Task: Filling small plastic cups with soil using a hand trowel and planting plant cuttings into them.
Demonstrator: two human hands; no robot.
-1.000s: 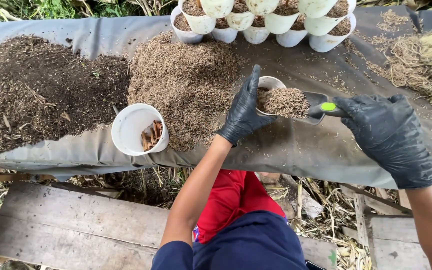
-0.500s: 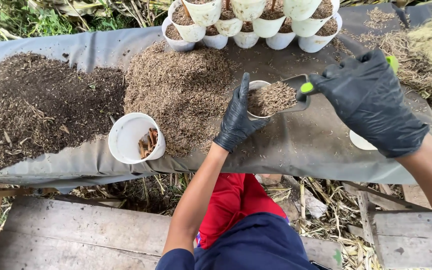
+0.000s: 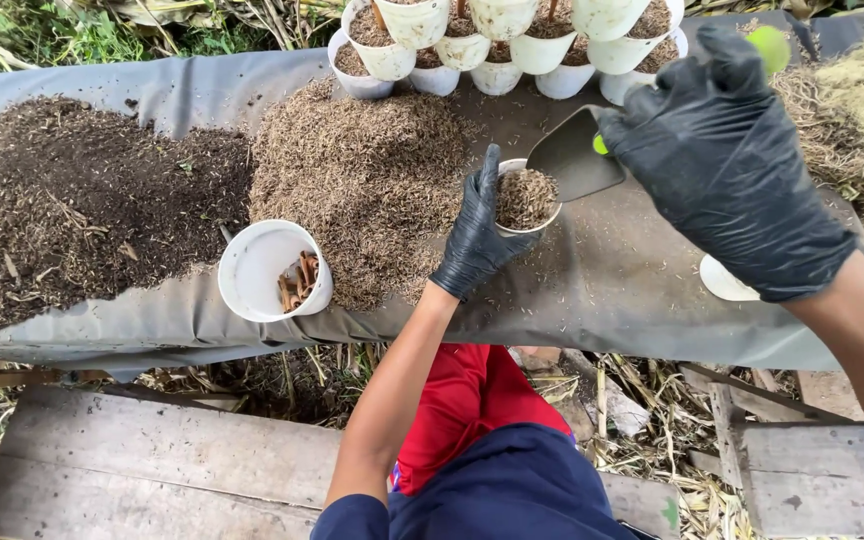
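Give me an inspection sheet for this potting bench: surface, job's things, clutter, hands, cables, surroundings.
Surface: grey tarp spread over the bench, sagging at the front edge.
Job's things: small white cup heaped with husk mix; dark scoop with green handle, empty, tilted beside the cup.
Clutter: dark soil pile; tan husk pile; white cup lying on its side with brown pieces inside; row of filled white cups at the back; straw heap at right.
Hands: left hand, black glove, grips the small white cup; right hand, black glove, holds the scoop.
Cables: nothing seen.
Surroundings: wooden planks and dry stalks below, grass behind.
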